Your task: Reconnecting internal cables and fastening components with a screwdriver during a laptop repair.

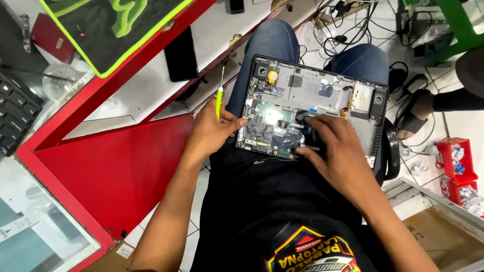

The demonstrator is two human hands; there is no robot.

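An opened laptop [315, 108], bottom cover off, lies across the person's lap on blue jeans [272, 45], with its circuit board, a round coin battery [273, 76] and flat cables exposed. The left hand [212, 132] rests at the left edge of the laptop; its fingers [237, 122] are closed around a screwdriver [220, 95] with a bright green handle, whose thin metal shaft points up and away from the laptop, and the thumb touches the edge of the chassis. The right hand [335, 148] lies on the lower middle of the board, over the dark fan area; its fingers [315, 122] are spread and pressed flat on the components, and whether they grip a part cannot be told. To the left stands a bench [116, 166] with a red frame and a white top, carrying a black phone [181, 54] lying flat, a black mat [116, 30] with a green border and the corner of a black keyboard [15, 116]. The floor [454, 126] is of pale tiles, strewn with black cables [348, 25] near the knees. At the right are small red bins [456, 161] holding small parts and a green stool leg [461, 25]. Another person's foot in a sandal [418, 113] rests nearby.
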